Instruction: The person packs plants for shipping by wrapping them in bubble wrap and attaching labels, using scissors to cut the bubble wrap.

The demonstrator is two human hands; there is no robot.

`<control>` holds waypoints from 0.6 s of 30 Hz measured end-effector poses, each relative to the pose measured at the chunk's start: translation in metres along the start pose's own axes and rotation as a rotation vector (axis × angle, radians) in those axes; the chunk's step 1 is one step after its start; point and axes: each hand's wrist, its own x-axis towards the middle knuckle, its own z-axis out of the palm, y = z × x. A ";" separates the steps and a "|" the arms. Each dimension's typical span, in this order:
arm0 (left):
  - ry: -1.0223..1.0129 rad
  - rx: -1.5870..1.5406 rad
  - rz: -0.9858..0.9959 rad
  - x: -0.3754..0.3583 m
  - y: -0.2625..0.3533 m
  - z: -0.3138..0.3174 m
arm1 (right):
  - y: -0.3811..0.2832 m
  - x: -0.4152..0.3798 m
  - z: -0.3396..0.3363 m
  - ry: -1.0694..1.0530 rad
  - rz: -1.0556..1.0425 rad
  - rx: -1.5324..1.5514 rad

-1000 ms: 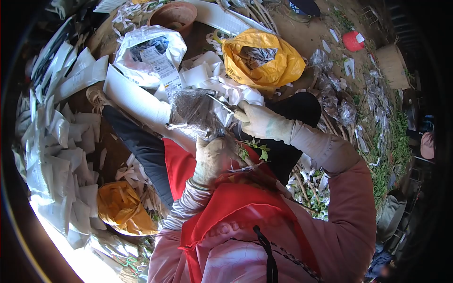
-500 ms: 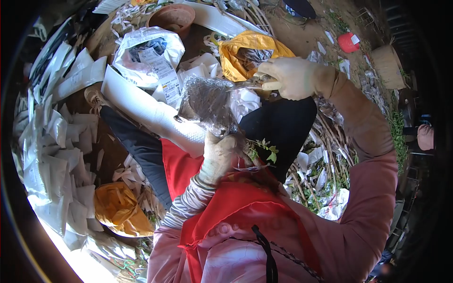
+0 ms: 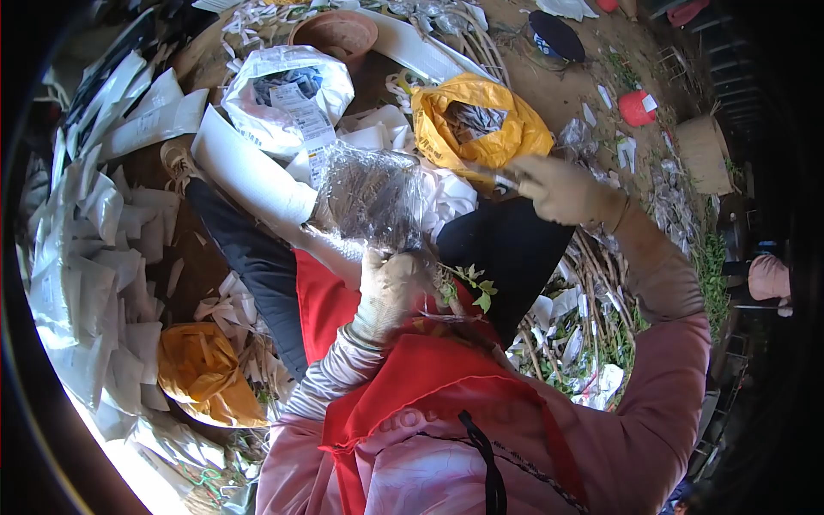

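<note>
My left hand (image 3: 390, 279), in a pale work glove, grips the lower end of a plant (image 3: 373, 202) whose dark root ball is wrapped in shiny clear film. Green leaves (image 3: 476, 287) and thin stems stick out on the right of that hand, above the red apron (image 3: 412, 386). My gloved right hand (image 3: 562, 193) is closed, apart from the bundle and just below the yellow bag (image 3: 481, 120). From its fingers a slim, pale-and-dark object (image 3: 502, 179) points left, too blurred to name.
A white bag (image 3: 287, 99) with labels and a brown pot (image 3: 335, 39) stand ahead. White padded mailers (image 3: 112, 283) pile up at left, near an orange bag (image 3: 206, 378). Bare-stemmed plants (image 3: 592, 266) lie at right. A red object (image 3: 637, 108) and a dark cap (image 3: 555, 36) lie farther off.
My right hand has drawn away from the wrapped plant, down and slightly right. The film strand that stretched between them no longer shows. My left hand keeps its grip.
</note>
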 end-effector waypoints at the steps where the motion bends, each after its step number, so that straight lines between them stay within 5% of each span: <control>1: 0.031 -0.007 -0.006 -0.002 0.001 0.007 | -0.006 0.002 -0.015 0.056 -0.090 -0.073; 3: -0.040 0.062 0.003 0.000 -0.001 0.006 | -0.019 0.010 -0.045 0.169 -0.244 -0.225; 5: -0.063 0.084 0.023 0.000 -0.004 0.011 | -0.019 0.024 -0.066 0.013 -0.306 -0.439; 9: -0.032 0.081 0.061 -0.004 0.002 0.027 | -0.084 0.036 -0.097 -0.237 0.059 -0.495; 18: -0.064 0.161 0.050 0.001 -0.008 0.024 | -0.101 0.053 -0.112 -0.163 -0.074 -0.725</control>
